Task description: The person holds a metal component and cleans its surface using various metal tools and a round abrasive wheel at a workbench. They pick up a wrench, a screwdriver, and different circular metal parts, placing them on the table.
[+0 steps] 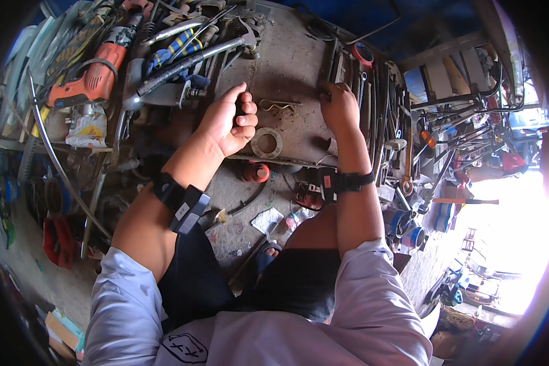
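In the head view my hands were apart, both over the workbench (pixel 290 70). My left hand (pixel 233 125) had its fingers curled in and its thumb up; my right hand (pixel 340 108) was bent over with its fingertips turned away from me — I cannot tell whether either one held anything small.

The bent wire pin (pixel 278 106) lay flat on the bench between them, its long axis running roughly left to right, from one hand toward the other. My left hand was the nearer: the pin's left end lay just beside those curled fingers, while its right end stopped short of my right hand. A flat ring (pixel 279 144) lay on my side of the pin, near the heel of my left hand and close to the bench's front edge.

The bench top was brown, worn and stained. To the left, an orange drill (pixel 94 82) and a hammer (pixel 248 40) lay among piled tools; to the right were a red tape measure (pixel 363 55) and a long wrench (pixel 408 155) — with glaring daylight beyond, at the far right of the room.
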A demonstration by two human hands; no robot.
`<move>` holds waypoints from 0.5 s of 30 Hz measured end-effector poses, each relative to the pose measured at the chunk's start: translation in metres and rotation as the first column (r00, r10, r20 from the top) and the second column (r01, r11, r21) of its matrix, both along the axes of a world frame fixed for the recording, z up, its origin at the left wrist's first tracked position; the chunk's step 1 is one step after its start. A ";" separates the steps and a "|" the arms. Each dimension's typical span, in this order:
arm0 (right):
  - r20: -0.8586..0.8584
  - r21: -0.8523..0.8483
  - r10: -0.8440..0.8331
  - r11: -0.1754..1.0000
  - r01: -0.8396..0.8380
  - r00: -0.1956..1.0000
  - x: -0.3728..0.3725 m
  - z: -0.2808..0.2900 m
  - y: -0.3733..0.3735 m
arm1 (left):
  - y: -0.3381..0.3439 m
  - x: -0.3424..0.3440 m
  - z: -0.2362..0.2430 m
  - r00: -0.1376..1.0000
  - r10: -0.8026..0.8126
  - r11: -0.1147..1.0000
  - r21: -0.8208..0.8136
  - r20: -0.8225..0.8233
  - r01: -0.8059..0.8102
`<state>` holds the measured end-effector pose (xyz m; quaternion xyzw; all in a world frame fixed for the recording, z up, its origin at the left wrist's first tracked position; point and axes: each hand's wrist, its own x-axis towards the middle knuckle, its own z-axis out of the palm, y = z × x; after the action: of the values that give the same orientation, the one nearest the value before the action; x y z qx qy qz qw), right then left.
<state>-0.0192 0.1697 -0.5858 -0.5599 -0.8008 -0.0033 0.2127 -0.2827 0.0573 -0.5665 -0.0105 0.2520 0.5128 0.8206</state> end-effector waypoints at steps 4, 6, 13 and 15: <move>0.095 -0.032 -0.040 0.999 0.043 0.995 -0.009 -0.007 0.001 | -0.005 -0.009 -0.009 0.999 -0.018 0.998 0.064 0.031 0.016; 0.100 -0.061 -0.057 0.996 0.063 0.993 -0.012 -0.008 -0.003 | -0.007 -0.008 -0.013 0.999 0.041 0.999 0.020 -0.030 -0.041; -0.526 -0.116 0.243 0.929 -0.352 0.815 -0.069 0.062 -0.064 | -0.008 0.003 -0.005 0.986 0.146 0.981 -0.118 -0.083 -0.155; -0.514 -0.150 0.347 0.864 -0.481 0.784 -0.086 0.073 -0.078 | -0.008 0.003 -0.005 0.991 0.115 0.981 -0.150 -0.073 -0.125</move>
<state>-0.1051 0.0922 -0.5131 -0.3759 -0.8212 0.2901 0.3166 -0.2796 0.0493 -0.5717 -0.0726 0.3161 0.5404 0.7764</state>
